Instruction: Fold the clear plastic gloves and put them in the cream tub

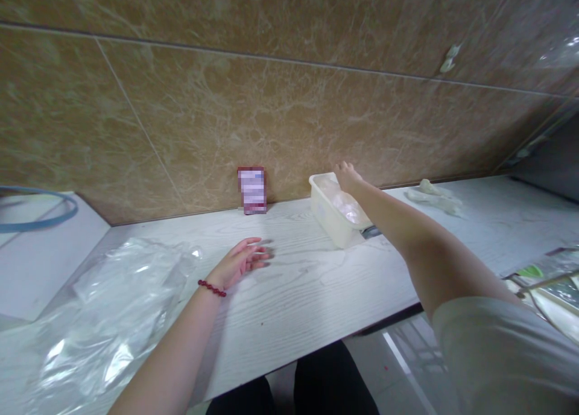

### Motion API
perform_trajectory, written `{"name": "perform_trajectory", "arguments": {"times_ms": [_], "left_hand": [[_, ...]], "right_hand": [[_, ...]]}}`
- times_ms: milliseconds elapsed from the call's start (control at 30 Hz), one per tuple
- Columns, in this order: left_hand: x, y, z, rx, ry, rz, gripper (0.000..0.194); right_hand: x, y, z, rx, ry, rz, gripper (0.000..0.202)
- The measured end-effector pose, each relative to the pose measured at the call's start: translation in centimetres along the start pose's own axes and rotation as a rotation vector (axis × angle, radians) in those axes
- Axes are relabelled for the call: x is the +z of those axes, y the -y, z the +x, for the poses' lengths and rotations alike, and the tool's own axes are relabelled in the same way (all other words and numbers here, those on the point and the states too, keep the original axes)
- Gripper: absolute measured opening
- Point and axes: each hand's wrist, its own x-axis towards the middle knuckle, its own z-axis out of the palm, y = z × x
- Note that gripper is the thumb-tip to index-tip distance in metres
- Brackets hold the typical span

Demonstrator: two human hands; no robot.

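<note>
Right, the white bin (326,217) is being supported by the worktop (289,306) near the wall (271,113), its long axis being angled from the wall toward the near edge, slanting right. Its far rim is being covered by the right hand (347,174), clearly the nearer one; whether anything is being gripped there can't be told. The left hand (239,265) is being held well apart, fingers loosely spread, nothing being grasped; from those, the bin is being seen rightward and farther off.

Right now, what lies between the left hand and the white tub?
In the head view, only wood-grained tabletop shows between the left hand and the white tub.
</note>
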Motion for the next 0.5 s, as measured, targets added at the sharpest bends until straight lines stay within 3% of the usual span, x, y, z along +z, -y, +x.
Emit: {"name": "perform_trajectory", "arguments": {"times_ms": [200, 500], "left_hand": [[0.03, 0.02, -0.02, 0.005, 0.002, -0.005, 0.031], [-0.07, 0.16, 0.05, 0.004, 0.001, -0.006, 0.031]], "right_hand": [[-0.69, 0.81, 0.04, 0.005, 0.107, 0.043, 0.026], [-0.50, 0.93, 0.44, 0.002, 0.149, 0.036, 0.039]]}}
